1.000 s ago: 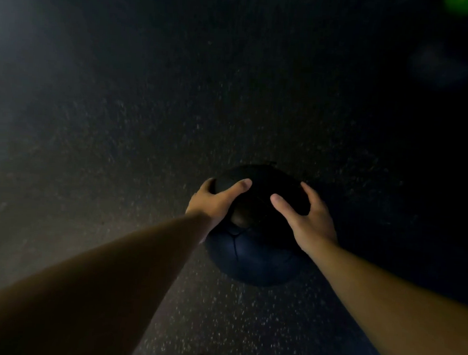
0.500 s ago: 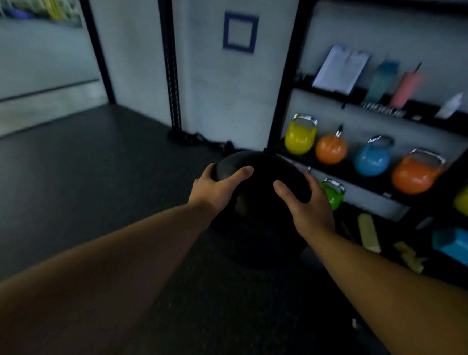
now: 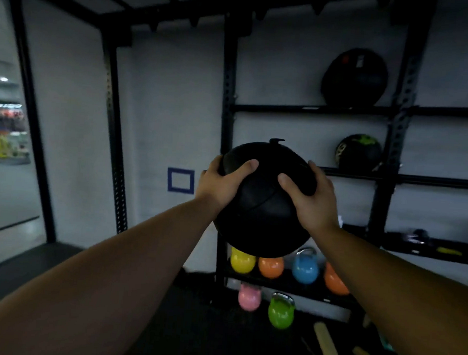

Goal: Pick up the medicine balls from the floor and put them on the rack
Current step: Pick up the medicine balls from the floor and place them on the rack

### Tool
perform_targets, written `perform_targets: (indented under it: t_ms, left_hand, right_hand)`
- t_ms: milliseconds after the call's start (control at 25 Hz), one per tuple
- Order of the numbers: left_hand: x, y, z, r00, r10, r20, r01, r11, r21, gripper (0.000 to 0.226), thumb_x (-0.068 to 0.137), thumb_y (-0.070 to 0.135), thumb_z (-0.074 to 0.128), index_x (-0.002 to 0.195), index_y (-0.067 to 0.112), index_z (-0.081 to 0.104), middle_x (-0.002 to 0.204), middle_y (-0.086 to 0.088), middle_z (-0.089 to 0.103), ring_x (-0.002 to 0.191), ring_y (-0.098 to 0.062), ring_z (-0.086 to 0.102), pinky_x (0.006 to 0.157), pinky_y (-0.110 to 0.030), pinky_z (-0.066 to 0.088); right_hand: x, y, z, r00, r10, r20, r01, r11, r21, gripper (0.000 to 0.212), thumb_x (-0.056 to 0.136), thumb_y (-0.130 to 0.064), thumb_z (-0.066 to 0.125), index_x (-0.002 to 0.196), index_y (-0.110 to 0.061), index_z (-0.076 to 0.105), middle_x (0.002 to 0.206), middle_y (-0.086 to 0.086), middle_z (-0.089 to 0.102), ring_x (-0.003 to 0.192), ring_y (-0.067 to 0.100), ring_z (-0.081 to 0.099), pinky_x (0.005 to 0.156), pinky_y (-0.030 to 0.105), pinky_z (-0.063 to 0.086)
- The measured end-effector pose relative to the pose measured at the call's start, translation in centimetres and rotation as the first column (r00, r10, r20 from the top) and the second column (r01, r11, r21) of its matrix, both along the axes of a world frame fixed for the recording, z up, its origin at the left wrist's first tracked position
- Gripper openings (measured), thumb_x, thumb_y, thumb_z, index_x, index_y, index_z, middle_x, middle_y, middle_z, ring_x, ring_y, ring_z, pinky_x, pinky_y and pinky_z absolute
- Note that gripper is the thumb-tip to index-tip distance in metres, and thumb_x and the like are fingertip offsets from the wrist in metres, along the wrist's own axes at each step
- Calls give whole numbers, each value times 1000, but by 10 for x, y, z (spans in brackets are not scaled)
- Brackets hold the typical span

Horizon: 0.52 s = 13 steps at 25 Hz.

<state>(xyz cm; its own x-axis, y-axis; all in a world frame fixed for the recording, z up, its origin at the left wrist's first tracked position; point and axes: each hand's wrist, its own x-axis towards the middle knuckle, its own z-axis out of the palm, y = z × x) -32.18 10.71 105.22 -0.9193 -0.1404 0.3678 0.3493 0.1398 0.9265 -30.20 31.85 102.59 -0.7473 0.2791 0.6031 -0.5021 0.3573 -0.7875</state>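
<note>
A large black medicine ball [image 3: 262,207] is held up in front of me at chest height, between both hands. My left hand [image 3: 221,184] grips its left upper side, thumb over the top. My right hand [image 3: 313,199] grips its right upper side. Behind the ball stands a black steel rack [image 3: 228,99] against a white wall. A big black medicine ball [image 3: 354,77] sits on the rack's top shelf at the right. One shelf lower rests a smaller black and green ball [image 3: 358,151]. The held ball is level with that lower shelf, left of it.
Coloured kettlebells [image 3: 305,268] line the rack's low shelf, with a pink one and a green one [image 3: 280,312] on the floor below. Pale wooden blocks [image 3: 327,344] lie on the dark floor at lower right. A black upright post [image 3: 114,130] stands left of the rack.
The ball has come up off the floor to chest height, still in both hands. My view has swung up from the floor to the rack's upper shelves.
</note>
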Motion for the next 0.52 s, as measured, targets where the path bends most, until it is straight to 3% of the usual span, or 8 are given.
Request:
perform_targets:
  t_ms: [160,360,520]
  left_hand:
    - [-42,34,27,998,-11,-69,12,1000,8,103,50,86,85,139,37,66,132,-1,73,114,-27,74,100,-50,62]
    - [-109,37,44,994,76,-78,-76,997,-6,125,35,100,78,145,42,61,141,-1,67,120,-30,71,102,-50,61]
    - [-182,18,46,991,93,-94,-93,996,4,113,43,97,79,140,40,65,136,-1,70,116,-29,73,101,-50,62]
  right_hand:
    - [-45,34,32,998,28,-56,-27,1000,15,121,56,-91,67,159,-34,42,158,4,45,145,26,46,112,34,39]
    - [-121,35,42,993,97,-68,-98,995,-8,119,59,-87,67,161,-33,37,159,4,41,146,25,43,108,32,37]
    - [-196,14,46,992,114,-57,-115,993,-13,116,63,-84,72,161,-32,37,158,3,42,145,26,44,110,34,39]
